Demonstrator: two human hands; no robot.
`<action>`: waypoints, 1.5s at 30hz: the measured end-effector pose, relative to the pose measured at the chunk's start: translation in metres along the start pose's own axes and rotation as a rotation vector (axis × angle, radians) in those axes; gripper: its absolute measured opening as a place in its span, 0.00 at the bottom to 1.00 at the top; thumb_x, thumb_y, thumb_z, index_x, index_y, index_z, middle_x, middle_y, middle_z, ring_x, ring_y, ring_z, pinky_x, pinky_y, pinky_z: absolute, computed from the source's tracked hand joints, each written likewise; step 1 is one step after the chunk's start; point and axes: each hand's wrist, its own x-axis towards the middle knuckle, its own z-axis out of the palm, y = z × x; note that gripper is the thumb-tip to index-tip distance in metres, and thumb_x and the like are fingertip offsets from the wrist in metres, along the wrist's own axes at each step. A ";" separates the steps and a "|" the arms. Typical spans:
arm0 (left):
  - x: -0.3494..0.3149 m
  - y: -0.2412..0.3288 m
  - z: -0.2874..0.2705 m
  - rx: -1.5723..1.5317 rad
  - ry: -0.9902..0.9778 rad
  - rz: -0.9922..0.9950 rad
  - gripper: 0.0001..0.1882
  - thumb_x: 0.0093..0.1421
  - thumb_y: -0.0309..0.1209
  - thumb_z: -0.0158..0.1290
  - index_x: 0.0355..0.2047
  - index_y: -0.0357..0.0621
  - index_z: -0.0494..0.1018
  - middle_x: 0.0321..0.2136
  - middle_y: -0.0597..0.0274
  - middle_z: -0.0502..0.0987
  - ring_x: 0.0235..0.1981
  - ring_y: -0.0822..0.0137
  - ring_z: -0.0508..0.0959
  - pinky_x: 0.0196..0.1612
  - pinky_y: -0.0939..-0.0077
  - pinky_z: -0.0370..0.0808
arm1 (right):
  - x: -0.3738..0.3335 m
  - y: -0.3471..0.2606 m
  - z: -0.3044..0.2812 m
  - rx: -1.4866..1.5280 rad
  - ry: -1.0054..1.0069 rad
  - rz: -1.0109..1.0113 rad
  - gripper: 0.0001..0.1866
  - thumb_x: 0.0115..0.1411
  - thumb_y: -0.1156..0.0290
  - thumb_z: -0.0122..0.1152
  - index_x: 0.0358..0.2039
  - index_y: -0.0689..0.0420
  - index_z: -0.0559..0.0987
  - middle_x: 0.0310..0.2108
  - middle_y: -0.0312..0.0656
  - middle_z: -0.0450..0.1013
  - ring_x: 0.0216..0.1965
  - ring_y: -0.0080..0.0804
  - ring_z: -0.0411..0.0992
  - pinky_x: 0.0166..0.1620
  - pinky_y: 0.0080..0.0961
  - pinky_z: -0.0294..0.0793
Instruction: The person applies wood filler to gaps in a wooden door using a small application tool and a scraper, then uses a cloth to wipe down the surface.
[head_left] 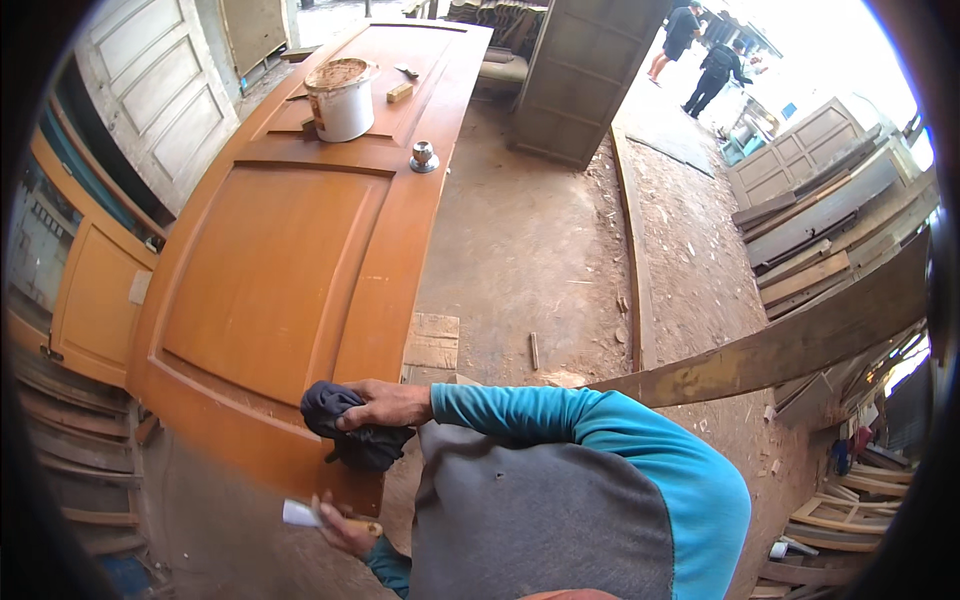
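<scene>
A panelled orange-brown wooden door [270,270] lies flat in front of me. At its near right corner my right hand [385,405] is closed round a bunched dark cloth [372,447], which rests against the door's surface. My left hand [345,530], slightly blurred, is just off the door's near end. Its fingers grip a tool that looks like a putty knife, with a wide pale blade [300,513] pointing left and a light handle end showing on the right. Farther up the door, a round metal doorknob [424,157] sits at the right edge.
A white bucket [343,112] of brownish paste stands on the door's far part, beside a small wood block [400,92] and a small blade tool [406,71]. Doors and timber line both sides. A long plank [770,350] juts in from the right. Two people are far off.
</scene>
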 end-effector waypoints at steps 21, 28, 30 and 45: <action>0.022 0.111 0.036 -0.210 -0.380 0.063 0.20 0.64 0.37 0.58 0.47 0.31 0.74 0.40 0.56 0.77 0.41 0.65 0.75 0.48 0.70 0.72 | -0.067 -0.017 -0.068 -0.797 0.512 -0.099 0.17 0.67 0.65 0.53 0.49 0.64 0.78 0.42 0.59 0.78 0.46 0.51 0.77 0.50 0.41 0.75; 0.036 0.129 0.041 -0.437 -0.458 -0.024 0.20 0.62 0.31 0.59 0.49 0.28 0.74 0.43 0.54 0.79 0.39 0.66 0.80 0.44 0.72 0.78 | -0.050 0.032 -0.143 -0.824 0.676 -0.382 0.19 0.71 0.62 0.53 0.51 0.64 0.78 0.43 0.49 0.79 0.52 0.33 0.75 0.54 0.33 0.74; 0.046 0.162 0.027 -0.218 -0.468 0.073 0.15 0.62 0.28 0.58 0.44 0.29 0.76 0.39 0.59 0.80 0.38 0.70 0.79 0.43 0.75 0.76 | -0.044 -0.027 -0.110 -0.502 0.477 -0.104 0.17 0.71 0.62 0.54 0.47 0.65 0.77 0.37 0.46 0.80 0.37 0.28 0.79 0.39 0.22 0.79; 0.040 0.216 0.005 0.078 -0.561 0.156 0.15 0.58 0.31 0.63 0.43 0.34 0.78 0.35 0.59 0.82 0.38 0.69 0.80 0.45 0.72 0.77 | -0.034 -0.038 0.008 -0.786 -0.443 -0.335 0.26 0.49 0.75 0.70 0.48 0.60 0.71 0.39 0.56 0.76 0.45 0.57 0.75 0.46 0.44 0.74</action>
